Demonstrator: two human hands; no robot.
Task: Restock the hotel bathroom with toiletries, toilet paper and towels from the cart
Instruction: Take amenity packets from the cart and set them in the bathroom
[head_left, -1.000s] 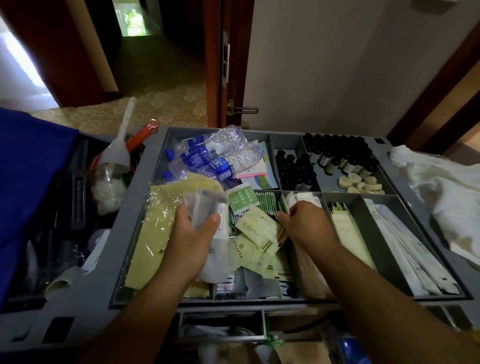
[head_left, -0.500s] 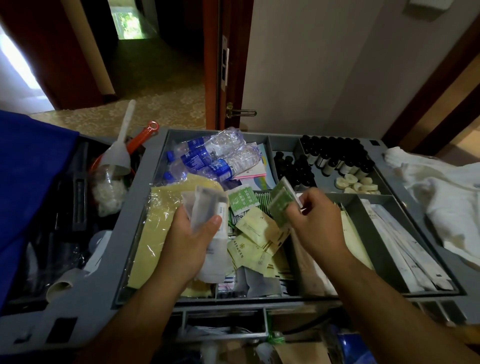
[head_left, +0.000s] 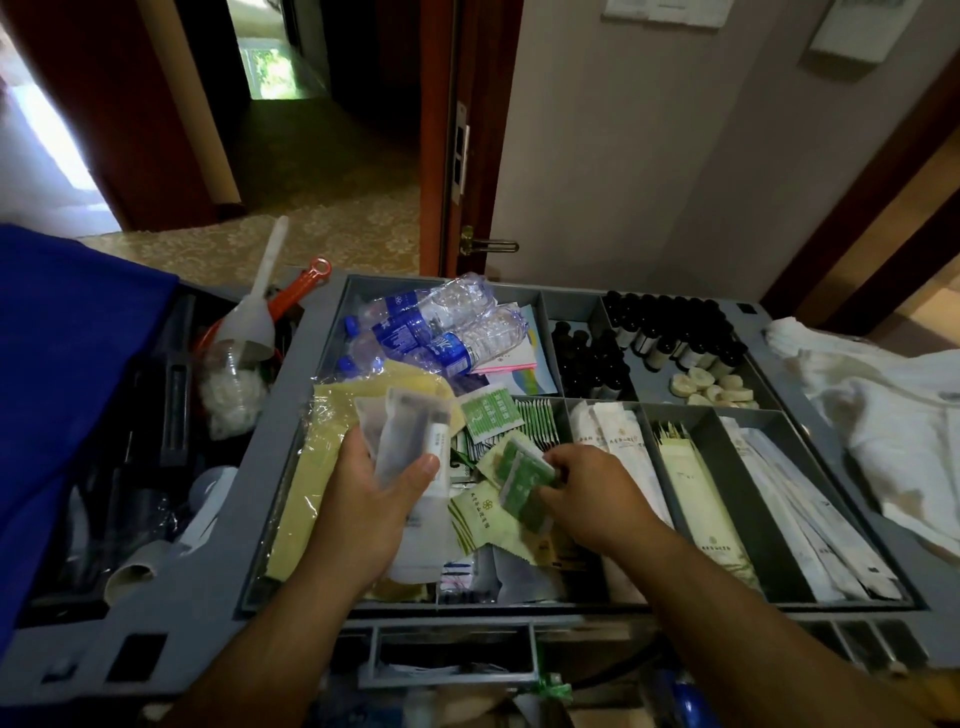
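The grey cart tray is split into compartments of toiletries. My left hand grips a bundle of frosted white sachets above the yellow packets. My right hand pinches a few small green sachets over the pale green packets in the middle compartment. Dark small bottles fill the far right compartments, with round soaps beside them. White towels lie on the cart's right end.
Water bottles lie in the far left compartment. Long white and cream sachets fill the right compartments. A blue bag hangs at the left, next to a bin with a funnel. An open door stands beyond the cart.
My right hand lifted green sachets from the middle compartment and has carried them leftward and down toward my left hand. The left hand has stayed in place with its bundle.
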